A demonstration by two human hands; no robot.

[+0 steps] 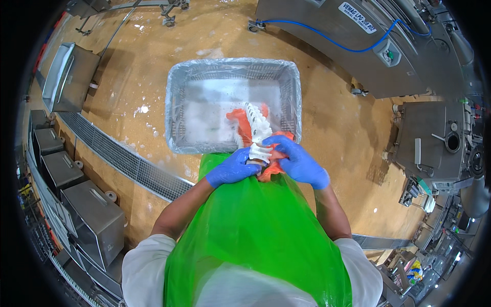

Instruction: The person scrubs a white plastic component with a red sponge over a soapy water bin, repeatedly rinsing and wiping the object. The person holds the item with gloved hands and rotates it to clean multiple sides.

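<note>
A long white ridged machine part (pixel 258 129), with a row of dark holes or notches along it, reaches out from my hands over the near side of a bin (pixel 233 64). My left hand (pixel 231 168), in a blue glove, is closed around its near end. From the other side, my blue-gloved right hand (pixel 299 162) curls its fingers onto the same part. Crumpled orange-red cloth (pixel 239 118) lies beside and behind the part and also shows under my right hand. The grey latticed bin is lined with clear plastic and holds whitish, foamy liquid.
A floor drain grate (pixel 130 157) crosses the wet tan floor. Steel wheeled carts (pixel 97 215) line the left, with another cart (pixel 76 77) farther up. Large steel machines (pixel 353 56) stand at upper right, a blue hose (pixel 332 41) across one. My green apron (pixel 255 225) hangs below my hands.
</note>
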